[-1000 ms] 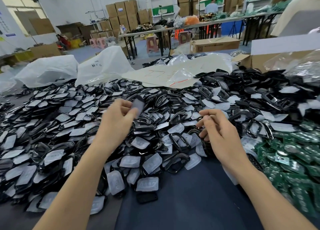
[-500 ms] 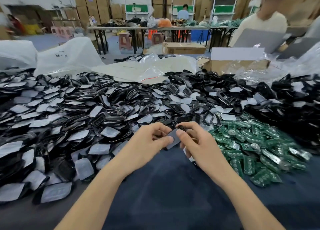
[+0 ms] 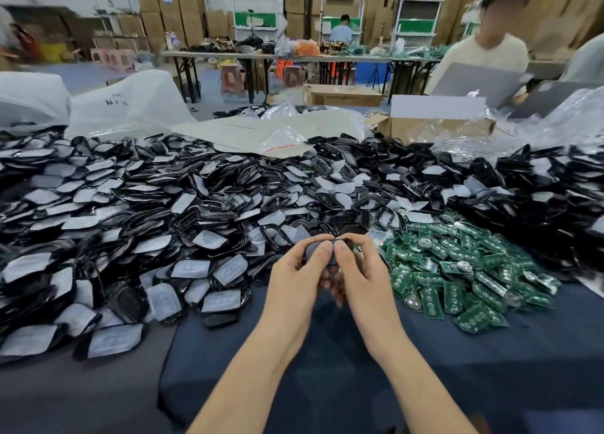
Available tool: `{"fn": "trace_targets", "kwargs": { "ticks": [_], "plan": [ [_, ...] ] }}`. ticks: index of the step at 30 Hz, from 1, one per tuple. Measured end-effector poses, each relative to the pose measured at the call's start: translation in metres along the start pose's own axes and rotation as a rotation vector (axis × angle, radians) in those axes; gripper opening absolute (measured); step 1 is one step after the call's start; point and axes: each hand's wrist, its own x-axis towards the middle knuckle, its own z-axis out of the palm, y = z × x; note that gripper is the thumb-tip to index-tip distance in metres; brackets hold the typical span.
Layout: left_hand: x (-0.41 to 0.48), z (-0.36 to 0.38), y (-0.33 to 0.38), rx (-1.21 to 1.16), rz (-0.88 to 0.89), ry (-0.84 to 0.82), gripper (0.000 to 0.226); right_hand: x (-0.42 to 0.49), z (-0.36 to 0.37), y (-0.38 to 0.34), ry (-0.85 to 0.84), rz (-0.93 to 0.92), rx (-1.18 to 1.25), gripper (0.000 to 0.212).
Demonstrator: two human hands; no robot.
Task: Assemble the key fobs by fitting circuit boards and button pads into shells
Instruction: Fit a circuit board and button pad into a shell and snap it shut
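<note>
Pinching a small black shell (image 3: 311,251) at mid-frame, just above the dark cloth of the bench (image 3: 327,378), the left hand (image 3: 294,283) and right hand (image 3: 364,280) meet thumb to thumb. Their fingers (image 3: 341,253) curl round it from both sides. The thumbs hide whether a pad sits inside it.

The shell looks light, stiff and glossy, so it is probably slippery. It is best held by its rim edges, with thumb pressure on the middle to seat a part, but not so hard that thin plastic clips snap.

Right of the hands lies a heap of green circuit boards (image 3: 457,270), thin, rigid and likely fragile at their metal domes; the edges are the safe place to take one. Left and beyond spreads a big pile of black shells (image 3: 228,211) mixed with pale grey button pads (image 3: 225,270), which look soft and floppy.

Farther up, plastic bags (image 3: 127,106) and a cardboard box (image 3: 434,128) sit toward the bench's back, with a person (image 3: 483,54) at upper right.
</note>
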Motion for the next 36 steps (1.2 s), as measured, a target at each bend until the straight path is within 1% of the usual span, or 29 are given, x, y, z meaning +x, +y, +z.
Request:
{"fn": "trace_targets", "kwargs": {
  "ticks": [3, 7, 13, 16, 19, 23, 26, 29, 32, 36],
  "plan": [
    [-0.001, -0.004, -0.001, 0.037, 0.018, 0.004, 0.022, 0.002, -0.002, 0.003, -0.008, 0.002, -0.001, 0.016],
    [-0.003, -0.008, -0.004, 0.093, 0.055, 0.007, 0.028, 0.002, -0.005, 0.006, -0.032, -0.002, -0.009, 0.016],
    [-0.007, -0.005, -0.008, 0.025, 0.038, 0.008, 0.039, 0.002, -0.006, 0.010, -0.037, 0.025, 0.026, 0.019],
    [-0.005, -0.011, -0.011, -0.036, 0.016, 0.068, 0.039, 0.004, -0.008, 0.011, 0.028, 0.075, 0.129, 0.016],
    [-0.001, -0.016, -0.014, -0.037, 0.023, 0.095, 0.034, 0.005, -0.010, 0.013, 0.038, 0.096, 0.158, 0.011],
    [-0.001, -0.016, -0.022, 0.101, 0.071, 0.027, 0.015, 0.005, -0.011, 0.016, 0.015, 0.060, 0.127, 0.012],
    [0.000, -0.016, -0.023, 0.095, 0.062, 0.042, 0.015, 0.005, -0.010, 0.019, -0.014, 0.053, 0.121, 0.014],
    [0.001, -0.016, -0.022, 0.043, 0.056, 0.062, 0.013, 0.006, -0.009, 0.020, -0.033, 0.065, 0.155, 0.008],
    [0.000, -0.017, -0.023, 0.080, 0.089, 0.065, 0.011, 0.007, -0.009, 0.019, -0.039, 0.065, 0.159, 0.007],
    [-0.002, -0.018, -0.024, 0.137, 0.109, 0.081, 0.020, 0.006, -0.010, 0.020, -0.015, 0.046, 0.118, 0.005]
  ]
}}
